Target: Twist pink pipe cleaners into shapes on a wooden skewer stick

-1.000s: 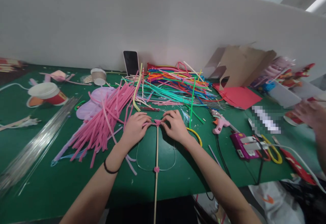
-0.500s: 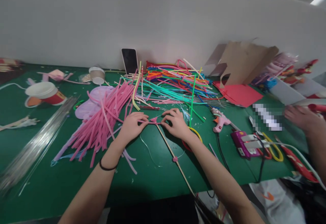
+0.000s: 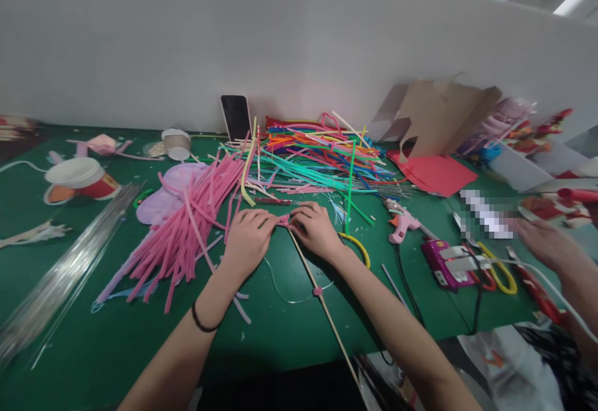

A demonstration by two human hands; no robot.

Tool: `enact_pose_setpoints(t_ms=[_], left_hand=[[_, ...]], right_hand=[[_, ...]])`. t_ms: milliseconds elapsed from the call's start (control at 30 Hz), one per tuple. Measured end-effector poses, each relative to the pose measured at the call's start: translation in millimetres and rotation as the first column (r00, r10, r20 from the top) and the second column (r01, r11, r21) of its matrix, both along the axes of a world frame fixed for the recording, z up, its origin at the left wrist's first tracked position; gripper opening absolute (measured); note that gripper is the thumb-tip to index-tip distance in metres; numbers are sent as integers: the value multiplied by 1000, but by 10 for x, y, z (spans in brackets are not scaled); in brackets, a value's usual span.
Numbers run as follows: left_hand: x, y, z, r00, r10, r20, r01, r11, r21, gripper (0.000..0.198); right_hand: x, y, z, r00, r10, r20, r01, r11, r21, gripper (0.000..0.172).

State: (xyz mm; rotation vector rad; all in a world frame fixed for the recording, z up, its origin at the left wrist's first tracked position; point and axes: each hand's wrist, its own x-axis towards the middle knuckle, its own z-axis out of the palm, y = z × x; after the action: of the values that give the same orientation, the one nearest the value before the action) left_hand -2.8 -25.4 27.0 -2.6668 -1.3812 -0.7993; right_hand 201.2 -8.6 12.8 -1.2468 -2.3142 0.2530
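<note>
My left hand [image 3: 250,235] and my right hand [image 3: 314,230] meet at mid-table, fingertips pinched on a small pink pipe-cleaner piece [image 3: 283,220]. Most of that piece is hidden by my fingers. From it a thin wooden stick [image 3: 329,316] slants down past the table's front edge. Partway along the stick sits a small pink knot-like bit [image 3: 317,291]. A thin clear thread [image 3: 280,292] curves over the green table below my hands. Left of my left hand lies a large heap of pink pipe cleaners [image 3: 187,230].
Behind my hands is a pile of multicoloured pipe cleaners [image 3: 322,149]. A pink glue gun [image 3: 400,223], a purple power strip [image 3: 443,268] and yellow-handled scissors [image 3: 502,274] lie to the right. Another person's hand [image 3: 544,243] is at far right. A paper cup [image 3: 84,177] and wire bundle [image 3: 70,274] lie left.
My hands have come closer together, the left moving right along the pink piece, so less of it shows. The other person's hand has shifted slightly.
</note>
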Motion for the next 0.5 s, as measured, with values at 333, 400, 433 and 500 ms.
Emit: enact_pose_setpoints(t_ms=[333, 400, 433, 500], left_hand=[[36, 4, -46, 997, 47, -66, -57, 986, -156, 24], [48, -6, -29, 996, 63, -63, -72, 985, -159, 27], [48, -9, -23, 996, 70, -63, -79, 985, -153, 28], [39, -8, -20, 995, 81, -65, -90, 986, -137, 29]], right_hand=[[9, 112, 22, 1000, 14, -3, -14, 999, -43, 9], [11, 121, 18, 1000, 7, 14, -6, 999, -44, 10], [12, 123, 15, 1000, 0, 23, 1, 999, -37, 11], [11, 122, 10, 999, -4, 34, 5, 1000, -18, 13]])
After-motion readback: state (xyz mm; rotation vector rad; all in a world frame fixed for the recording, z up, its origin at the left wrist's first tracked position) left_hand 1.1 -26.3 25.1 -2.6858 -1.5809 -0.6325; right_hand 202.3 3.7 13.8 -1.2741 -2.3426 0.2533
